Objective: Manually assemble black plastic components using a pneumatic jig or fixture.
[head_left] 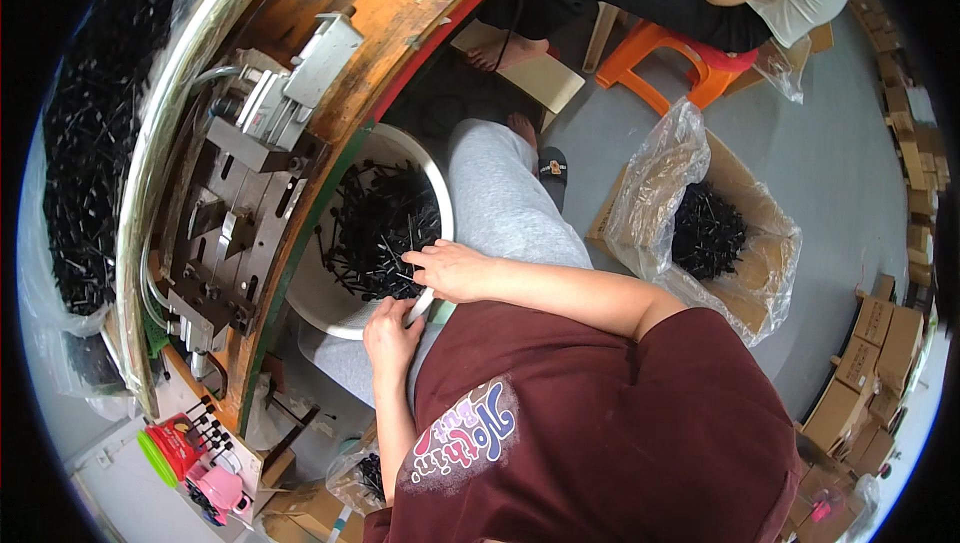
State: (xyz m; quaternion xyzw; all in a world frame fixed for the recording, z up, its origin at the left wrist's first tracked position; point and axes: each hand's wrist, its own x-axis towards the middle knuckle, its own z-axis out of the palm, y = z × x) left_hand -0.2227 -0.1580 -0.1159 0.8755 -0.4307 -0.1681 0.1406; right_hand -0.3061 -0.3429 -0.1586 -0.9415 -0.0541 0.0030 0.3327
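A white bowl (440, 183) full of small black pin-like parts (385, 228) rests on my lap, against the edge of the workbench. My right hand (452, 270) reaches into the bowl from the right, its fingertips pinched on a thin black part at the edge of the pile. Just below it, my left hand (390, 331) sits at the bowl's near rim with its fingers curled around the rim. What lies under its palm is hidden.
A metal fixture (250, 173) is mounted on the round orange-wood bench (400, 13). Left of it lies a clear bag of black parts (85, 163). A bag-lined cardboard box (715, 233) holds more parts on the floor. Another person sits on an orange stool (680, 58). Small cartons (870, 353) are stacked at the right.
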